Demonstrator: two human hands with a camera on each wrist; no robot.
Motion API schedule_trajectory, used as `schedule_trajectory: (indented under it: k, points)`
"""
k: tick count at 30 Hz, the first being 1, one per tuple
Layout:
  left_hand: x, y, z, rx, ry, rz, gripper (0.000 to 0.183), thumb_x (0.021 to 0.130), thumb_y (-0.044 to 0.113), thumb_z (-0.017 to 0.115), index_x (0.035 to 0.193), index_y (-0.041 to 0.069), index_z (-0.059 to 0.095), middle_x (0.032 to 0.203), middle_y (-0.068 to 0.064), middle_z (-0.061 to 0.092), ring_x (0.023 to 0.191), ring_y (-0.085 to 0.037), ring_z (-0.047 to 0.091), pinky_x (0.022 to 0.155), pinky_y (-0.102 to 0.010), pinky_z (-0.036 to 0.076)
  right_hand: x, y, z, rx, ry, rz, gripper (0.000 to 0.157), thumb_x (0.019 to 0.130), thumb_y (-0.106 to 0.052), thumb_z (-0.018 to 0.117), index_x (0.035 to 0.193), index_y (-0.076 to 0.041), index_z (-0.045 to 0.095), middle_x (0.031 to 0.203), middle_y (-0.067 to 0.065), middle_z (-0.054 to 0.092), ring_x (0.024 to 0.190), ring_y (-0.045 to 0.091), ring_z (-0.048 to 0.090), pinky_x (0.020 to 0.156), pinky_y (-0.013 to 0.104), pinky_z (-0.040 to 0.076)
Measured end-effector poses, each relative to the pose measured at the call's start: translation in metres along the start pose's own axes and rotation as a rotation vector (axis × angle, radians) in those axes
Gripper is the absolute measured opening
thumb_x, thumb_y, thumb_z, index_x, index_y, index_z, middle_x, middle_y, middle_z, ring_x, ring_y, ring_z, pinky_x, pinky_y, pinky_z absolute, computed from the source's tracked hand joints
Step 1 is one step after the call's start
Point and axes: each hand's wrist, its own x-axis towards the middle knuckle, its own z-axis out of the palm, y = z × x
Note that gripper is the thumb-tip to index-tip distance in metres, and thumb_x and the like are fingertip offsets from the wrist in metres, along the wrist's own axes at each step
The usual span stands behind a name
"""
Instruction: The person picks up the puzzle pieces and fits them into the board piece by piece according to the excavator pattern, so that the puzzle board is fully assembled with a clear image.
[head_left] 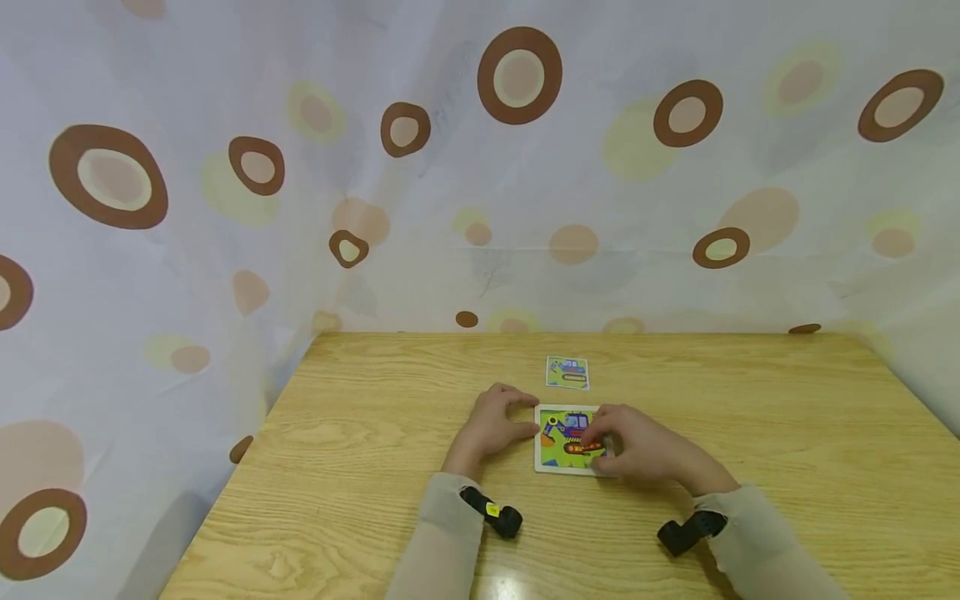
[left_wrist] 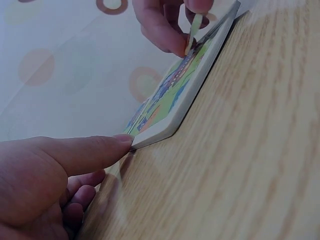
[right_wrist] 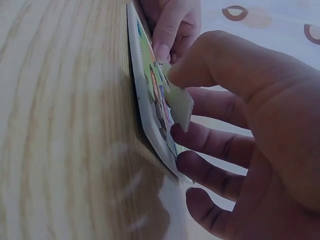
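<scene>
A jigsaw puzzle board with a pale rim and a colourful excavator picture lies flat on the table. At its left side my left hand has thumb and index finger spread, and the straight thumb touches a corner of the rim in the left wrist view. My right hand is over the board's right part. Between its thumb and fingers it pinches a thin puzzle piece, tilted up from the picture. This hand hides part of the board in the head view.
Behind the board lies a small picture card with a similar excavator. The wooden table reaches back to a white cloth with brown and yellow spots. Each wrist wears a black camera.
</scene>
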Motion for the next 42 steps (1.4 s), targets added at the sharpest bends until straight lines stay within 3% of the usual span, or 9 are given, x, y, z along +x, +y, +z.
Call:
schedule_trajectory:
  k: [5, 11, 21, 29, 36, 42]
  points:
    - [0.001, 0.0, 0.001, 0.004, -0.001, 0.002, 0.037, 0.086, 0.025, 0.079, 0.121, 0.019, 0.071, 0.127, -0.004, 0.053, 0.123, -0.027, 0.045, 0.107, -0.044, 0.036, -0.001, 0.003, 0.001, -0.019, -0.004, 0.0, 0.017, 0.081, -0.018, 0.077, 0.097, -0.023, 0.075, 0.096, -0.008, 0.059, 0.092, 0.014, 0.054, 0.085, 0.038, 0.047]
    - [0.001, 0.0, 0.001, 0.008, -0.002, -0.001, 0.037, 0.086, 0.026, 0.079, 0.121, 0.019, 0.071, 0.128, -0.004, 0.052, 0.124, -0.027, 0.044, 0.107, -0.044, 0.035, -0.002, 0.003, 0.003, -0.042, 0.004, -0.022, 0.018, 0.081, -0.016, 0.078, 0.098, -0.019, 0.075, 0.096, -0.008, 0.058, 0.089, 0.013, 0.053, 0.08, 0.034, 0.047]
    - [-0.001, -0.001, 0.001, 0.005, -0.005, -0.005, 0.037, 0.086, 0.026, 0.079, 0.121, 0.02, 0.071, 0.129, -0.004, 0.052, 0.125, -0.027, 0.044, 0.107, -0.044, 0.035, -0.002, -0.004, 0.001, -0.103, 0.002, 0.008, 0.014, 0.08, -0.015, 0.08, 0.091, -0.021, 0.074, 0.094, -0.011, 0.059, 0.086, 0.013, 0.053, 0.079, 0.035, 0.048]
    - [-0.001, -0.001, 0.0, -0.002, -0.006, -0.003, 0.037, 0.086, 0.026, 0.079, 0.122, 0.02, 0.071, 0.13, -0.004, 0.052, 0.125, -0.027, 0.044, 0.107, -0.044, 0.035, -0.003, -0.012, -0.003, -0.096, -0.004, 0.004, 0.01, 0.081, -0.017, 0.081, 0.089, -0.018, 0.076, 0.087, -0.009, 0.06, 0.077, 0.011, 0.051, 0.067, 0.028, 0.045]
    - [-0.004, 0.001, -0.001, -0.012, -0.006, 0.011, 0.037, 0.086, 0.023, 0.079, 0.121, 0.017, 0.071, 0.129, -0.006, 0.052, 0.125, -0.029, 0.044, 0.107, -0.045, 0.035, -0.004, -0.012, -0.002, -0.071, -0.01, 0.039, 0.011, 0.082, -0.016, 0.081, 0.092, -0.018, 0.076, 0.089, -0.009, 0.06, 0.077, 0.013, 0.051, 0.067, 0.028, 0.044]
    - [-0.005, 0.003, -0.002, -0.027, -0.009, 0.019, 0.037, 0.086, 0.021, 0.079, 0.121, 0.015, 0.071, 0.128, -0.007, 0.052, 0.124, -0.031, 0.044, 0.106, -0.045, 0.036, -0.007, -0.012, -0.001, -0.039, -0.001, 0.075, 0.012, 0.083, -0.015, 0.08, 0.087, -0.017, 0.069, 0.088, -0.007, 0.059, 0.077, 0.013, 0.051, 0.066, 0.028, 0.044]
